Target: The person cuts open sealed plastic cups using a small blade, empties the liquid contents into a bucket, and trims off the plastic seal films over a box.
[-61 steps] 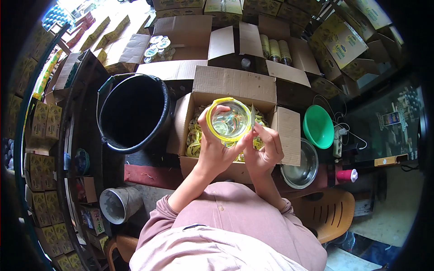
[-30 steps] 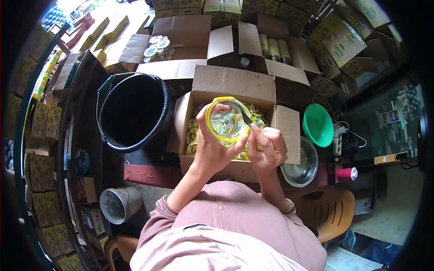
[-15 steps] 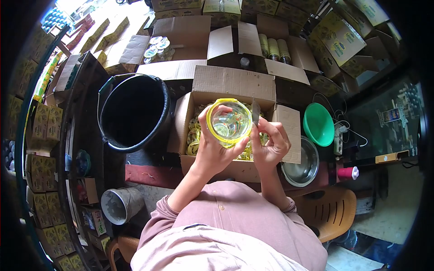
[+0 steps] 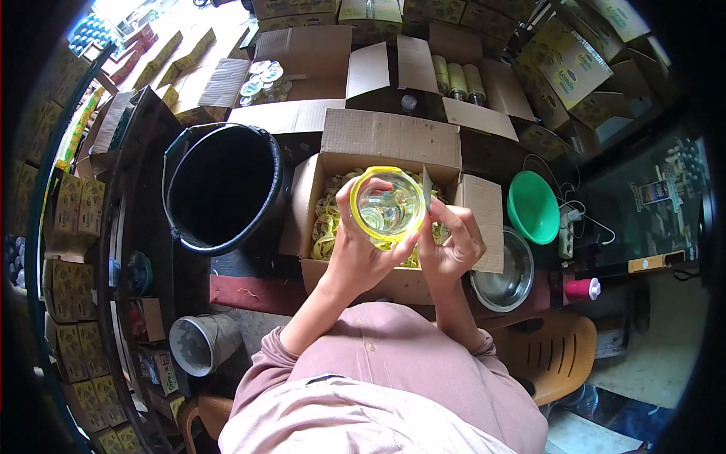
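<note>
My left hand (image 4: 358, 253) is wrapped round a clear plastic tub (image 4: 386, 209) with a yellow rim, its round mouth tilted toward me. Between the thumb and fingers of my right hand (image 4: 452, 246) is a thin flat blade (image 4: 427, 189), held upright against the right side of the yellow rim. Both hands are above an open cardboard box (image 4: 390, 140). Inside that box lies a heap of yellow and whitish strips (image 4: 327, 225), partly hidden by my hands.
A large black bucket (image 4: 172, 198) stands left of the box. To the right are a green bowl (image 4: 533, 208) and a metal bowl (image 4: 522, 291). Behind, one open carton holds round lids (image 4: 261, 78) and another holds stacked yellowish cylinders (image 4: 457, 79). A grey bucket (image 4: 198, 344) sits lower left.
The tub has shifted slightly right and turned a little in my left hand. The blade in my right hand has tilted slightly against the rim.
</note>
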A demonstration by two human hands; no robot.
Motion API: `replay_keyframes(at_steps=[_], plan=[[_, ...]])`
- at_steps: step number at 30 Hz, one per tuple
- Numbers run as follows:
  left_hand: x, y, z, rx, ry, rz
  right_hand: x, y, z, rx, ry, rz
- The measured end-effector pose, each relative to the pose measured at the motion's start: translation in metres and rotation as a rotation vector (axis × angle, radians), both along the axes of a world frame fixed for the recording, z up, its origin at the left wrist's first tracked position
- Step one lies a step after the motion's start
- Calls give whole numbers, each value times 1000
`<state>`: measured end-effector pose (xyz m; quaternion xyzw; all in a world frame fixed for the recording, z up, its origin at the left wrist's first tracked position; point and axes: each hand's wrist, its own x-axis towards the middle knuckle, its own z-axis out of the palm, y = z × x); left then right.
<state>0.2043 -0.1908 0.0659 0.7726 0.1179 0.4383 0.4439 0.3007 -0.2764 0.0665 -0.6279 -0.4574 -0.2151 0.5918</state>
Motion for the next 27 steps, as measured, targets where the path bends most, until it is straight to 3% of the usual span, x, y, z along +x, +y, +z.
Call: replay_keyframes(at_steps=[5, 27], plan=[[-3, 3, -2, -60, 8, -48, 9, -1, 1, -30, 76, 106], [1, 2, 0, -31, 3, -14, -3, 2, 3, -23, -86, -70]])
